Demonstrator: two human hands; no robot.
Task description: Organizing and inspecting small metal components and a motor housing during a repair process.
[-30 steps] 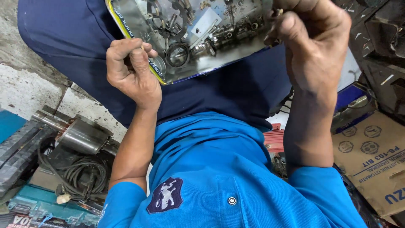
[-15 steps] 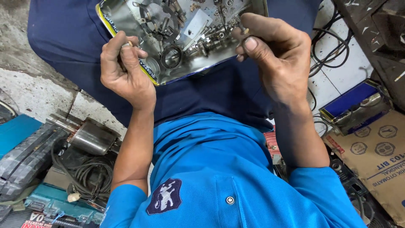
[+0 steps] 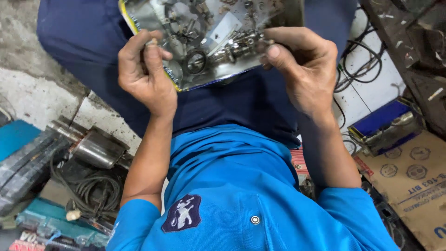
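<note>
Both hands had slid nearer along the tray's near rim since half a second earlier. Its far part was cut off at the frame's top. The left hand (image 3: 144, 76) pinched a small, hard-to-identify piece above the metal tray (image 3: 153, 14); the right hand (image 3: 302, 69) clamped a fitting (image 3: 237, 49) at its thumb. Bolts, a black ring (image 3: 196, 61) and 1 white tag (image 3: 223, 29) lay between the grips.
</note>
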